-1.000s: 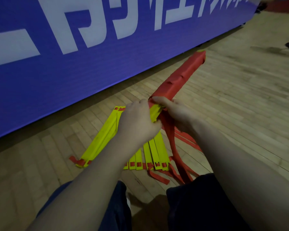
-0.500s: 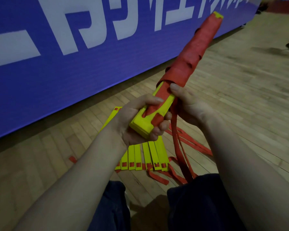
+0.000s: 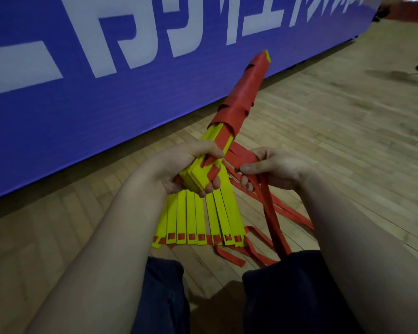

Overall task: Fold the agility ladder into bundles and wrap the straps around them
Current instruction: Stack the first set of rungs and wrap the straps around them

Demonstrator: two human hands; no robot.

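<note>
All 5 digits of the left hand [image 3: 186,169] curled round the yellow near end of the bundle [image 3: 241,102], its red-wrapped length pointing toward 1 o'clock. Loose yellow rungs [image 3: 198,218] lay fanned on the floor [image 3: 348,141] below. At the bundle's 3 o'clock, the right hand [image 3: 278,169] pinched the red strap [image 3: 241,157].
</note>
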